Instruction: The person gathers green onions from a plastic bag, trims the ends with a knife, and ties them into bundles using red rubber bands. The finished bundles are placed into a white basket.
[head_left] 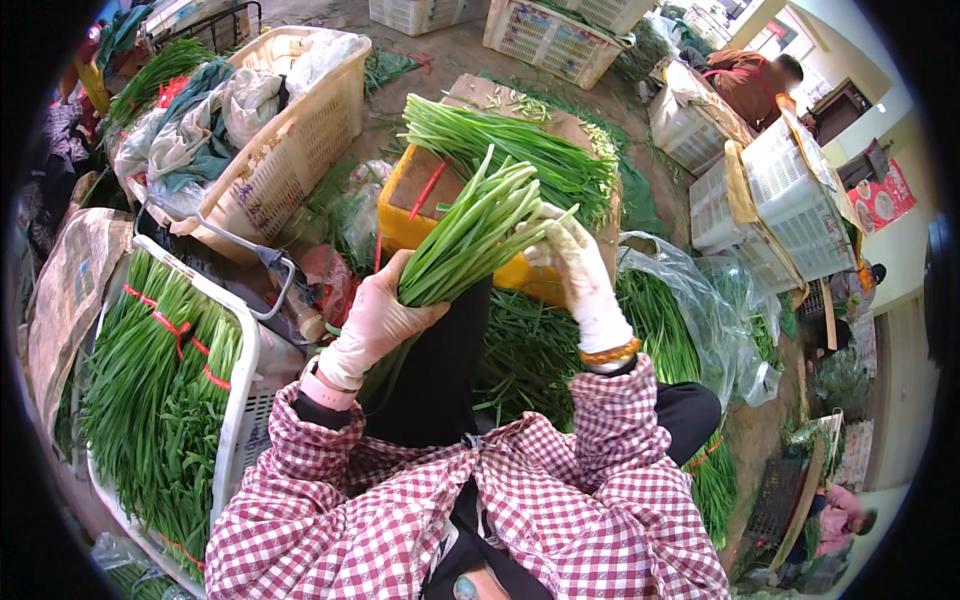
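My gloved left hand [378, 318] is wrapped round a bunch of garlic chives [462, 238], their pale cut ends slanting up to the right. At those ends, the fingers of my white-gloved right hand [568, 258] are bent and close on the stems; just what the fingertips pinch is partly hidden. Behind the bunch, more loose chives [520, 150] lie across a brown board [404, 190] on top of a yellow box [398, 222]. A red tie [428, 190] rests on the board's left side, and trimmed bits [515, 103] are scattered along its far edge.
To my left stands a white basket [236, 300] of tied chives, with a cream crate [300, 170] of cloths and plastic behind it. Clear plastic sheeting [690, 290] and more chives [655, 325] lie to the right. White crates [800, 200] and a person [745, 88] are farther off.
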